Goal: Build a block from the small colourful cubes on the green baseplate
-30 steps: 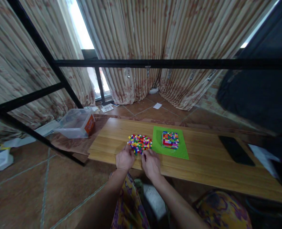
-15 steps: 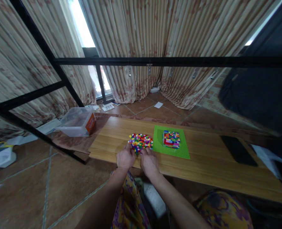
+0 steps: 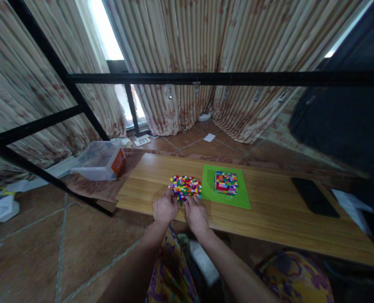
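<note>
Wood, light brown w/ visible grain: the table (image 3: pixel 263 223) runs long & narrow across the view. On its L part lies a loose pile (image 3: pixel 187 185) of tiny multicol. bricks, right by the L edge of a green board (image 3: pixel 211 194). On the board, abt. mid, sits a squarish block (image 3: pixel 226 182) of stacked bricks, mixed cols. on top, red & pink on the near side.

Both hands are at the pile's near edge, side by side w/ a small gap btwn. L hand (image 3: pixel 165 207): palm down, fingers bent, tips touching bricks at the pile's near-L edge; can't tell if they pinch one. R hand (image 3: pixel 197 213): palm down too, fingers curled in, tips at the near side of the pile, w/ a small dark bit there; too small to tell if it's gripped.

Farther R on the table, well apart from the board, a black slab (image 3: pixel 315 197) lies flat. Off the table's L end: a clear plastic tub (image 3: pixel 94 162) w/ orange label. Black metal bars (image 3: pixel 237 78) cross in front of striped, floral curtains (image 3: pixel 187 42). White paper (image 3: pixel 209 137) on the tiled floor (image 3: pixel 95 240) beyond the table.
</note>
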A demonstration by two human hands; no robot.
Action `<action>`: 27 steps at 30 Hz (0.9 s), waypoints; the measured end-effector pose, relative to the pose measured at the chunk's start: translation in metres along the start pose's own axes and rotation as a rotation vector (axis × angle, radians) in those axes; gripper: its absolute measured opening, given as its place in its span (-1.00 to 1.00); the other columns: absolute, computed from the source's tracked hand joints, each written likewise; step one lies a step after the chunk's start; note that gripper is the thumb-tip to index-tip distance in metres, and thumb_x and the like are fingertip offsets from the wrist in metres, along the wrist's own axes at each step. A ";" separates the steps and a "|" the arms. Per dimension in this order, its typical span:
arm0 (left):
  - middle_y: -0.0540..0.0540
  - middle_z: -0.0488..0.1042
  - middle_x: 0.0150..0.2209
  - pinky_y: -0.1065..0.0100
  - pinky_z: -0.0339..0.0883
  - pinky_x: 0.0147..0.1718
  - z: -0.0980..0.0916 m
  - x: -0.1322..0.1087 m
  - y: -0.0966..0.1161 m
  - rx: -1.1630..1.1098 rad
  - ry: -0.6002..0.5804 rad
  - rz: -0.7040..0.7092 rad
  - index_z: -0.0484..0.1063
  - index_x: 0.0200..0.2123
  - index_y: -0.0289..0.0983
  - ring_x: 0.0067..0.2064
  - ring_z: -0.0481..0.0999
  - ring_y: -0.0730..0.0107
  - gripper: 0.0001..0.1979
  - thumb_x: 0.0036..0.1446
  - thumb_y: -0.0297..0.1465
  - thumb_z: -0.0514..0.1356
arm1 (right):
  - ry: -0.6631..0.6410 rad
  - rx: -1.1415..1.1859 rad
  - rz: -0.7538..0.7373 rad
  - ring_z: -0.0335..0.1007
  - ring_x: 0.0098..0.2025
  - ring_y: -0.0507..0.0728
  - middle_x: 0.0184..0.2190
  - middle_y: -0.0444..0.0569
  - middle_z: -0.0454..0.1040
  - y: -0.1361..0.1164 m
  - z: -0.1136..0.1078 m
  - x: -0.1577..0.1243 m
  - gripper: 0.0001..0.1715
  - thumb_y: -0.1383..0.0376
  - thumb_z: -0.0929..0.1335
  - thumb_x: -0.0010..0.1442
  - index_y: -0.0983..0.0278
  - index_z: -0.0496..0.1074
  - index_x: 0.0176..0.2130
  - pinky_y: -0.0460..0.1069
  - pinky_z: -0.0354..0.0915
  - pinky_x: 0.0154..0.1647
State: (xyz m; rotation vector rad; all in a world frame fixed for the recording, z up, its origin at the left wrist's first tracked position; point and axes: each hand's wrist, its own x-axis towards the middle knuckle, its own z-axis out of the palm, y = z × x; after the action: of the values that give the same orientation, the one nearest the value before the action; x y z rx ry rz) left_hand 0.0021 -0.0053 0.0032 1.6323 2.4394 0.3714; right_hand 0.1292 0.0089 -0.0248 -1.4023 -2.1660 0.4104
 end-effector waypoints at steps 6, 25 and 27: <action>-0.15 0.52 -0.16 0.34 0.23 -0.32 0.001 0.000 0.000 -0.001 -0.008 0.006 0.40 -0.14 -0.21 -0.21 0.52 0.25 -0.74 0.23 -0.35 -0.04 | 0.142 0.183 0.036 0.38 -0.19 0.14 -0.25 0.02 0.47 0.014 -0.008 -0.003 -0.69 0.28 0.16 0.33 0.25 0.44 -0.17 -0.01 0.26 -0.13; -0.12 0.52 -0.17 0.34 0.25 -0.33 0.001 -0.001 0.000 0.005 -0.005 0.017 0.39 -0.15 -0.20 -0.23 0.53 0.26 -0.75 0.23 -0.34 -0.04 | 0.000 0.112 0.034 0.35 -0.21 0.16 -0.25 0.01 0.41 0.047 -0.028 -0.001 -0.78 0.31 0.25 0.20 0.26 0.41 -0.16 0.02 0.26 -0.16; -0.12 0.52 -0.17 0.34 0.25 -0.33 0.001 0.000 0.000 0.008 -0.003 0.021 0.39 -0.15 -0.20 -0.22 0.53 0.26 -0.75 0.23 -0.34 -0.05 | -0.025 0.101 0.009 0.36 -0.19 0.18 -0.23 0.03 0.42 0.046 -0.029 0.000 -0.76 0.32 0.26 0.20 0.27 0.42 -0.14 0.03 0.26 -0.14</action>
State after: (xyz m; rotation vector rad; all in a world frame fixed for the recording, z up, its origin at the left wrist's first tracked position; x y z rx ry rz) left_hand 0.0026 -0.0056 0.0019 1.6617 2.4268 0.3630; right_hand 0.1803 0.0272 -0.0242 -1.3591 -2.1282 0.5349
